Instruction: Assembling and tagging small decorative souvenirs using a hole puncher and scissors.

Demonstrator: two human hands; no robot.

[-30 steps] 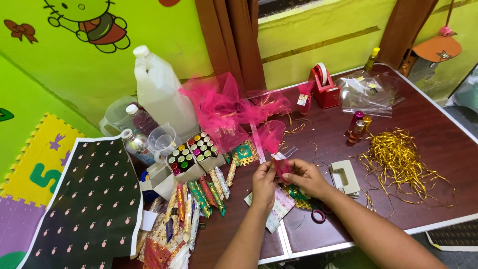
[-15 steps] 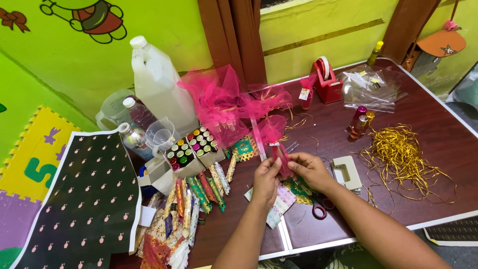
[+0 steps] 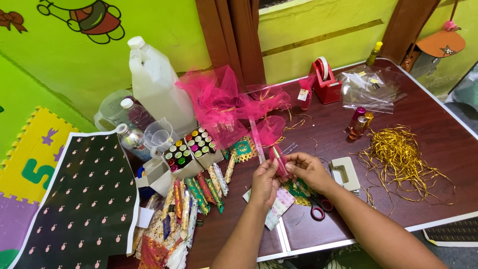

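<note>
Above the dark red table, your left hand and right hand pinch a small pink tube-shaped vial wrapped in pink netting between their fingertips. Just left, two white cardboard boxes hold upright little bottles with coloured caps.

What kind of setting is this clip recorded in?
Probably a home craft corner or children's room: bright green wall with a cartoon mural, a foam number mat, and a dark table strewn with pink netting and gold shreds.
</note>
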